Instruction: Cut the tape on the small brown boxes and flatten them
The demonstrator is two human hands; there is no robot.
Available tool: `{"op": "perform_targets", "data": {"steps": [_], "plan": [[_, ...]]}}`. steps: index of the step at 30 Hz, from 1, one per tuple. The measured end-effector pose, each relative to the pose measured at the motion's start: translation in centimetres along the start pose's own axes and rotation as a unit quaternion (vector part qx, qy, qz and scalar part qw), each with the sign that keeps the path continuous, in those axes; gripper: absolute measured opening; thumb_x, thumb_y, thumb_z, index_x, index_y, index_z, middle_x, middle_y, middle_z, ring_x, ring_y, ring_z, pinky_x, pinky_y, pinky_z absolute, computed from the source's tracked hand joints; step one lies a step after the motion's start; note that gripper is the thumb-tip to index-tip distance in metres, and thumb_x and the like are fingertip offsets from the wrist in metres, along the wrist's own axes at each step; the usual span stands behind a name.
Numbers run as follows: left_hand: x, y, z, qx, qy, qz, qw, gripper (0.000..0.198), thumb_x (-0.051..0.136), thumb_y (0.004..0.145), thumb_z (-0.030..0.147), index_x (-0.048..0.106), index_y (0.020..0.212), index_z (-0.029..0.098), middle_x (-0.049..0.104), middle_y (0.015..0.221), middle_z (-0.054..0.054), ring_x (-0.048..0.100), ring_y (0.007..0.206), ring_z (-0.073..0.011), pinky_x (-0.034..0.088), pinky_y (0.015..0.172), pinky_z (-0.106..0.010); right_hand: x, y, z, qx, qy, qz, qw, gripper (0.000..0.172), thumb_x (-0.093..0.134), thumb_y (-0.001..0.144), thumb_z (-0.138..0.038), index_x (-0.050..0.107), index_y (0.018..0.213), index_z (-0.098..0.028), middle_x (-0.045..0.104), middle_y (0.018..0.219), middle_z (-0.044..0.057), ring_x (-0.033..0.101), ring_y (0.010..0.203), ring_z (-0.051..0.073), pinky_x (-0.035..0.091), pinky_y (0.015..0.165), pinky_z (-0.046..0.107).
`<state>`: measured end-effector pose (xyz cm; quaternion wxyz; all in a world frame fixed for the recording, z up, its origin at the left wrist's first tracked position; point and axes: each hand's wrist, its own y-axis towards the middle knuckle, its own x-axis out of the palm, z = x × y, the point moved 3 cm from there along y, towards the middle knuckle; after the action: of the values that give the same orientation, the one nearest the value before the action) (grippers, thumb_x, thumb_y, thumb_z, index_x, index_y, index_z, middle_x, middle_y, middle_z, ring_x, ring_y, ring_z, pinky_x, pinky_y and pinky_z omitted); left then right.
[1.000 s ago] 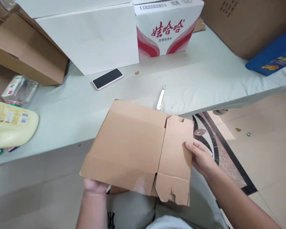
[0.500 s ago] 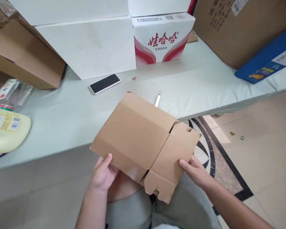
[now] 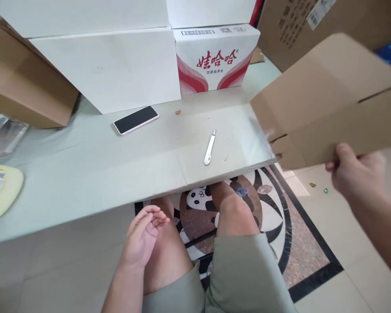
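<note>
A flattened cardboard box (image 3: 326,87) is held up at the right, over the table's right end. My right hand (image 3: 355,174) grips its lower edge, thumb on the near face. My left hand (image 3: 146,234) is empty above my leg, its fingers loosely curled and apart from the thumb. Between the two hands a white utility knife (image 3: 210,148) lies on the table (image 3: 150,165) near its front edge. A phone (image 3: 136,120) with a dark screen lies farther back on the left.
White cartons (image 3: 104,69) and a red-and-white water carton (image 3: 217,61) stand along the back. Brown boxes (image 3: 29,82) are on the left, with a clear bottle (image 3: 4,134) and a pale yellow jug (image 3: 1,191). A large brown carton (image 3: 296,26) stands at the back right.
My right hand has swung the flattened cardboard box from above my lap up to the right. My left hand has let go of it. The whole utility knife now shows.
</note>
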<state>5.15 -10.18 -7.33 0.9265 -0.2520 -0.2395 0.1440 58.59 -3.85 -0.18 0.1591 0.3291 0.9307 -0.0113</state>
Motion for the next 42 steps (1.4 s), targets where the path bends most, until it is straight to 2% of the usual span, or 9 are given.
{"op": "perform_targets", "data": {"steps": [3,5,7,10,15,25,32,38,42], "plan": [[0.5,0.0,0.3,0.013,0.003,0.005,1.000,0.032,0.094,0.055,0.031,0.075,0.074,0.015,0.070,0.065,-0.005,0.068,0.060,-0.0167,0.062,0.061,-0.027,3.0,8.2,-4.3,-0.062,-0.032,0.071,0.995,0.018,0.081,0.081,-0.039,0.069,0.083,-0.026,0.077,0.084,0.008,0.076,0.073,0.022,0.044,0.048,0.028],[0.9,0.0,0.6,0.022,0.006,0.005,1.000,0.032,0.094,0.054,0.032,0.074,0.073,0.015,0.069,0.065,-0.005,0.067,0.060,-0.0163,0.061,0.060,-0.027,6.6,12.1,-5.9,-0.035,0.016,0.063,0.997,0.030,0.079,0.083,-0.024,0.068,0.109,-0.033,0.079,0.111,0.004,0.076,0.110,0.030,0.056,0.067,0.032],[1.2,-0.1,0.8,0.031,0.006,0.008,0.999,0.033,0.094,0.053,0.033,0.075,0.072,0.015,0.068,0.065,-0.005,0.066,0.061,-0.0163,0.061,0.060,-0.027,11.0,13.3,-5.7,0.010,0.012,-0.058,0.998,0.040,0.071,0.091,-0.022,0.061,0.129,-0.029,0.074,0.129,0.012,0.072,0.121,0.031,0.061,0.084,0.038],[0.9,-0.1,1.0,0.042,0.003,0.012,0.999,0.032,0.094,0.054,0.034,0.075,0.072,0.015,0.067,0.065,-0.005,0.066,0.061,-0.0166,0.060,0.060,-0.028,15.7,9.7,-2.9,0.003,-0.066,-0.174,0.983,0.046,0.069,0.092,-0.025,0.056,0.135,-0.017,0.073,0.129,0.020,0.072,0.121,0.032,0.058,0.107,0.051],[-0.5,-0.4,1.6,0.057,0.011,0.025,0.998,0.029,0.092,0.056,0.033,0.074,0.071,0.015,0.066,0.064,-0.004,0.063,0.061,-0.0159,0.058,0.060,-0.027,19.0,0.6,1.4,-0.050,-0.085,-0.318,0.943,0.044,0.066,0.091,-0.030,0.056,0.133,-0.024,0.073,0.132,0.014,0.070,0.127,0.029,0.048,0.120,0.056],[-4.7,-5.8,7.5,0.188,-0.016,0.039,0.981,0.029,0.093,0.060,0.038,0.075,0.069,0.018,0.060,0.058,-0.003,0.057,0.058,-0.0136,0.052,0.057,-0.025,24.4,-4.4,-4.0,-0.150,-0.104,-0.415,0.891,0.040,0.065,0.090,-0.038,0.060,0.128,-0.025,0.076,0.126,0.013,0.072,0.119,0.030,0.055,0.110,0.058],[-10.6,-8.1,8.9,0.208,-0.038,0.079,0.974,0.030,0.094,0.061,0.043,0.077,0.069,0.020,0.059,0.056,-0.003,0.057,0.056,-0.0140,0.051,0.059,-0.026,38.0,-12.1,-10.7,-0.253,-0.135,-0.483,0.828,0.031,0.059,0.088,-0.024,0.066,0.119,-0.021,0.077,0.116,0.013,0.074,0.105,0.027,0.060,0.099,0.051],[-15.2,-7.1,9.2,0.204,-0.078,0.111,0.969,0.033,0.093,0.062,0.048,0.077,0.069,0.020,0.059,0.057,-0.002,0.057,0.056,-0.0141,0.052,0.062,-0.027,53.0,-20.2,-21.4,-0.462,-0.157,-0.492,0.721,0.028,0.057,0.089,-0.014,0.071,0.113,-0.017,0.071,0.121,0.012,0.073,0.097,0.022,0.058,0.099,0.041],[-17.2,-6.5,9.7,0.217,-0.112,0.126,0.962,0.038,0.089,0.065,0.055,0.077,0.070,0.018,0.060,0.059,-0.004,0.057,0.058,-0.0148,0.052,0.062,-0.027,62.2,-23.5,-28.6,-0.559,-0.138,-0.455,0.680,0.024,0.059,0.090,-0.015,0.071,0.110,-0.014,0.048,0.153,0.013,0.068,0.115,0.026,0.054,0.107,0.047]]}}
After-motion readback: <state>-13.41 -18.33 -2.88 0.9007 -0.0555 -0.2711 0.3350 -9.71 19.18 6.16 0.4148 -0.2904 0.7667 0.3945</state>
